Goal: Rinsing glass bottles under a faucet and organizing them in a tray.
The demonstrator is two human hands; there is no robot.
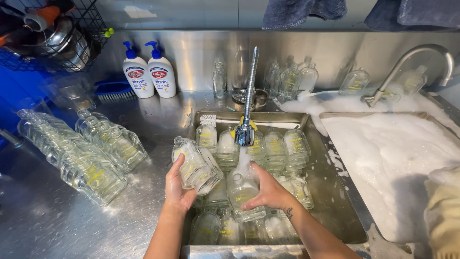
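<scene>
A clear glass bottle (242, 194) is held upright under the running spout (245, 135), over the near middle of the sink (330, 192), with the right hand (268, 192) wrapped around its side, fingers curled fairly tight. A second bottle (196, 168) is gripped tilted in the left hand (176, 184), fingers closed round its lower half, just left of the first one. Honestly, wet glass is probably slippery, so either bottle could be dropped onto the ones packed in the sink below and something chipped or cracked. The two held bottles are near enough that they could get knocked together too. Water could be splashed out over the counter if the stream is caught on a shoulder instead of the neck. The row of rinsed bottles (91, 153) lying on the left counter looks like it could be rolled by a stray elbow. Hard to make out: how many bottles sit under the hands, since they're covered, and whatever's in the right basin is buried under foam (397, 158). A sleeve (443, 211) at the near right edge is cut off, so whose it is can't be told.
</scene>
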